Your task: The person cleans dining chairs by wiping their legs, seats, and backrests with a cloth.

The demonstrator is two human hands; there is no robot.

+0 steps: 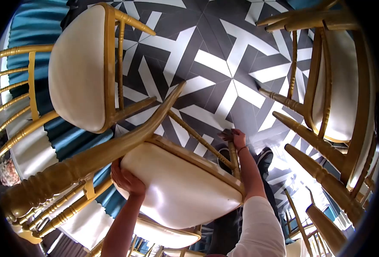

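Observation:
A gold chair with a cream padded seat (pixel 181 184) is tilted in front of me, its thick leg and back post (pixel 99 154) running diagonally close to the camera. My left hand (pixel 129 179) grips the left edge of the seat, its fingertips partly hidden by the post. Beside a front leg (pixel 234 160) of this chair is my right hand (pixel 239 138), with its fingers closed on a small dark piece (pixel 226 135) that looks like cloth. Whether that piece touches the leg, I cannot tell.
Another gold chair (pixel 78 68) stands at upper left by a table with a teal and white cloth (pixel 65 141). Several chairs (pixel 335 85) crowd the right side, their legs pointing toward the middle. Patterned floor tiles (pixel 215 64) lie beyond. My shoe (pixel 264 158) is near the right hand.

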